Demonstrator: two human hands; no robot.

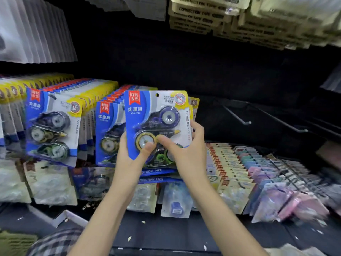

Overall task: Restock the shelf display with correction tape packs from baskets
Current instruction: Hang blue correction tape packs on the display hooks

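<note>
dark shelf back wall (184,67) above the hands; bare metal hooks (238,115) right; dark floor (166,231) below.

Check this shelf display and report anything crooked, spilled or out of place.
The front blue three-tape blister pack on the far-left row hangs tilted, its bottom swung right. Pale scraps litter the dark ledge below. Two bare metal hooks on the right hold nothing.

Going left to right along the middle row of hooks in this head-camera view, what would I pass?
Yellow-edged packs at the far left → first blue hanging row of correction tape packs → second blue row → the pack held up in both hands, left hand, right hand → two bare hooks.
</note>
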